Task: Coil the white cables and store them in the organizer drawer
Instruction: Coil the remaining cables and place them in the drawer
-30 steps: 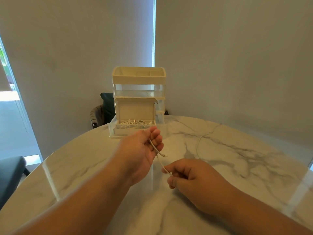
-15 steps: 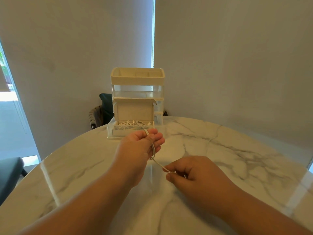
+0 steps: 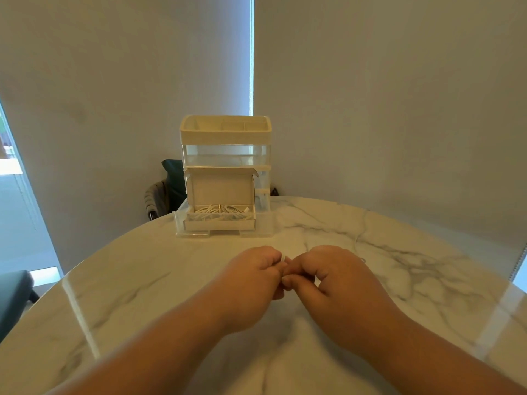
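Working a white cable (image 3: 283, 258) between two hands brought together at lower centre of the frame, just above the marble table (image 3: 137, 283). Holding it with the left hand (image 3: 254, 282), fingers curled closed round seemingly gathered loops, probably to keep the coil from springing apart. Pinching with the right hand (image 3: 328, 280) as well, thumb and forefinger closed on the cable right against the left fingertips, likely feeding or tucking the next turn. Showing only a short white sliver between the two sets of fingertips, with the rest hidden inside the palms, so no telling the number of loops. Trailing perhaps onto the tabletop right of centre as a faint thin line (image 3: 357, 241), too fine to tell from the marble veins.

Further up, at centre frame: a cream-and-clear desk organizer (image 3: 225, 132) at the far edge of the table, square to the hands for an easy reach. Pulled out at its foot, the bottom drawer (image 3: 179, 223), left open to receive the coil. Sitting in that drawer, a white cardboard box (image 3: 219, 189) with lid flipped up, already holding coiled white cables (image 3: 219, 210). Judging by all this: mid-coil, with storing of this cable not yet begun.

Beyond the table, left of the organizer, a dark chair back (image 3: 172, 175); at far lower left, another dark seat (image 3: 12, 295).
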A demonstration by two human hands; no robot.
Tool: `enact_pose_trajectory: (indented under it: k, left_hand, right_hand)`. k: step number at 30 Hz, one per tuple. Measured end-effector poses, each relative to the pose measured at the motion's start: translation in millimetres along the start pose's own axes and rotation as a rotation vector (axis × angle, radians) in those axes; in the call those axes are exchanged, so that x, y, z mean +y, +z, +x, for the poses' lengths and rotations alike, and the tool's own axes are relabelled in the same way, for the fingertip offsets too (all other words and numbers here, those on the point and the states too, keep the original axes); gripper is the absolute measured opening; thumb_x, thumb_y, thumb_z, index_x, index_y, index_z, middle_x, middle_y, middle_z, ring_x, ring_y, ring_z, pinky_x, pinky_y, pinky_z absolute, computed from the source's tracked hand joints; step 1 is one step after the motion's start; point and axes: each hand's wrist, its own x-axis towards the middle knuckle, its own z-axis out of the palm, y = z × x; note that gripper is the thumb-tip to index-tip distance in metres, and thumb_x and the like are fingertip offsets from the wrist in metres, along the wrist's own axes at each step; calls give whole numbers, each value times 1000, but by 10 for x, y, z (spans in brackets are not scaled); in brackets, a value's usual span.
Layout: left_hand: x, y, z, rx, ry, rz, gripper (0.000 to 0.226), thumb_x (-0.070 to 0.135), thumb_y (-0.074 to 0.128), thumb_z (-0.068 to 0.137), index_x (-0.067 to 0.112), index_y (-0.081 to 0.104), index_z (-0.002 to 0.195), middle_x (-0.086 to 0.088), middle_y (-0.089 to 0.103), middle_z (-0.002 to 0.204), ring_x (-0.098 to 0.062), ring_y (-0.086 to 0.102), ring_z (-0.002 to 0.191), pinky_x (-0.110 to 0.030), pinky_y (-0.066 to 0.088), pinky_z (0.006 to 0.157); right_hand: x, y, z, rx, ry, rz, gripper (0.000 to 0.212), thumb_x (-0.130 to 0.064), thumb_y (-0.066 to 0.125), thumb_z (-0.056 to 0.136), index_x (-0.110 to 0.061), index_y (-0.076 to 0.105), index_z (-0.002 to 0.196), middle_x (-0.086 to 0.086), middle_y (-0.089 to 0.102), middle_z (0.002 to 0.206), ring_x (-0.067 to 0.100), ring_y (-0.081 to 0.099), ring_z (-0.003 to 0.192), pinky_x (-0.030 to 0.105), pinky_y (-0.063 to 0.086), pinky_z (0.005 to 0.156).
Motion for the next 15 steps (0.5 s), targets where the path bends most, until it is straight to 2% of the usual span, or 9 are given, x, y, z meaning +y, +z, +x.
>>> enact_pose_trajectory:
  k: [4, 7, 8, 11, 13, 15]
  left_hand:
    - [18, -4, -41, -53, -72, -83, 27, 18, 52, 95, 14, 58, 69, 0, 53, 59, -12, 48, 59, -24, 40, 59]
    - [51, -16, -65, -29, -101, -235, 24, 11, 50, 97, 15, 60, 75, 7, 54, 64, -3, 50, 57, -12, 41, 58]
    - [53, -20, -78, -33, -65, -228, 21, 14, 51, 96, 13, 60, 77, 6, 55, 66, -3, 51, 58, -13, 42, 60]
    - [109, -22, -90, -189, -67, -381, 23, 25, 49, 72, 3, 56, 74, -10, 49, 69, -20, 43, 65, -34, 39, 66]
    - [83, -20, -73, -239, -56, -404, 26, 24, 52, 61, 2, 56, 74, -10, 47, 70, -22, 40, 68, -36, 37, 66]
    - [30, 0, -23, -251, -20, -308, 24, 24, 53, 63, 4, 59, 77, -7, 51, 70, -22, 44, 68, -40, 40, 68]
  right_hand:
    - [-13, -21, 7, -6, -4, -2, 37, -20, 69, 83, -49, 62, 61, -44, 57, 81, -7, 54, 87, 11, 31, 70]
    - [9, -23, 16, 14, -3, -1, 23, -19, 69, 82, -40, 70, 73, -42, 58, 79, -6, 55, 86, 8, 33, 70]
    - [16, -22, 18, 19, -4, -1, 21, -19, 69, 81, -39, 70, 76, -42, 57, 77, -7, 55, 84, 7, 33, 71]
    - [56, -12, 31, -3, -16, -40, 18, -24, 64, 84, -39, 68, 75, -29, 60, 73, -2, 55, 80, 14, 34, 69]
    - [70, -8, 37, -14, -29, -60, 17, -29, 59, 85, -42, 65, 75, -22, 60, 71, 2, 54, 80, 21, 38, 68]
    - [85, 0, 41, -24, -41, -67, 17, -33, 54, 84, -42, 65, 75, -20, 60, 69, 4, 54, 79, 25, 41, 70]
